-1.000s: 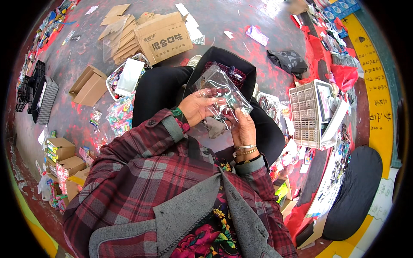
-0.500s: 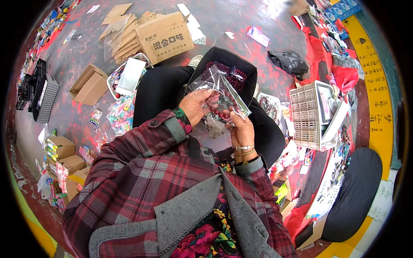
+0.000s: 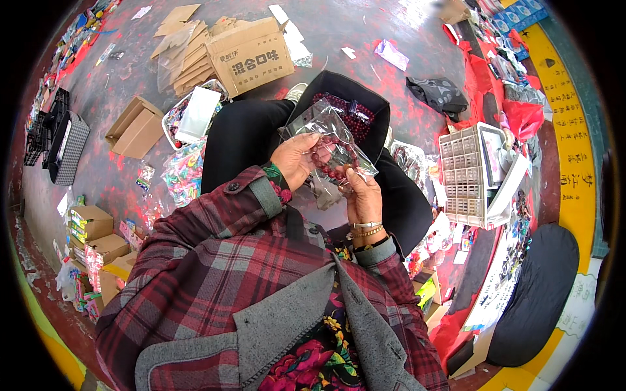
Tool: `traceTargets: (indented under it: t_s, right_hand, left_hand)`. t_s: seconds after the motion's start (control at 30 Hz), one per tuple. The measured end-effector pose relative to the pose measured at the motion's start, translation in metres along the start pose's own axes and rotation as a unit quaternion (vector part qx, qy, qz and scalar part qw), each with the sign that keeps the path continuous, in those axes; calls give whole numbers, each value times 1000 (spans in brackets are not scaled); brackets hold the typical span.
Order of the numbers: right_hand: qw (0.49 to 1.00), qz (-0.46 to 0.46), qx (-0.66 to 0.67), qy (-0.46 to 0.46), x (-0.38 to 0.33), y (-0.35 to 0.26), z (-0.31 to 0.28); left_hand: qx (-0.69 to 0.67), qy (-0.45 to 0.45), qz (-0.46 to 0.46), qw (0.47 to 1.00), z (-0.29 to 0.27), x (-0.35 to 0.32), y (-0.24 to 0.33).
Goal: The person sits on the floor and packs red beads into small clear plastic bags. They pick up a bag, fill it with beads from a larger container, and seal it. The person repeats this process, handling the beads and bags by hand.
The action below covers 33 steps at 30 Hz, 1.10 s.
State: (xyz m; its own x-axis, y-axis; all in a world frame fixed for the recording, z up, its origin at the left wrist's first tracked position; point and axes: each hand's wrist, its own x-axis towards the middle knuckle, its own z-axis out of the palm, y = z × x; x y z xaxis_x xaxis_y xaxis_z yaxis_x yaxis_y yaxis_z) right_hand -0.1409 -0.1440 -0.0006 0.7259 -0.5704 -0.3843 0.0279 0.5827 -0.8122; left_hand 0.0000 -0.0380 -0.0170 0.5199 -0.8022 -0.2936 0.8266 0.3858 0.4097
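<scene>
From where I stand, the clear bag (image 3: pixel 321 117) is held on the person's side of the black box (image 3: pixel 349 83), partly masking its near rim and dark red contents (image 3: pixel 360 124). Glare obscures the film; whether the red bead loop (image 3: pixel 338 174) lies inside cannot be determined. One bag corner points toward the box; the long axis appears slanted. Left hand (image 3: pixel 295 160): pinching the bag's left edge, some fingers hidden. Right hand (image 3: pixel 365 198): thumb and fingertips gripping bag beside the beads.

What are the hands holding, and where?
A clear plastic bag with red beads: left hand at the bag's left side, right hand at its lower right.
</scene>
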Motion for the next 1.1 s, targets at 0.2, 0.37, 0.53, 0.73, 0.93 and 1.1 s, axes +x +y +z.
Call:
traceTargets:
  t_s: [0.2, 0.37, 0.53, 0.73, 0.93, 1.1]
  right_hand:
    - [998, 20, 26, -62, -3, -13, 3]
    - [997, 44, 5, -66, 5, -29, -18]
    - [982, 135, -67, -112, 12, -25, -26]
    - [979, 81, -173, -71, 17, -11, -34]
    - [977, 77, -186, -63, 15, -14, -29]
    - [974, 155, -128, -106, 8, -30, -11]
  left_hand:
    - [36, -2, -20, 999, -7, 3, 9]
    - [81, 14, -94, 992, 4, -2, 16]
    - [135, -36, -167, 976, -4, 0, 13]
    - [152, -17, -168, 974, -3, 2, 8]
    - [154, -26, -164, 974, -6, 5, 8]
    - [149, -80, -179, 969, -7, 10, 8]
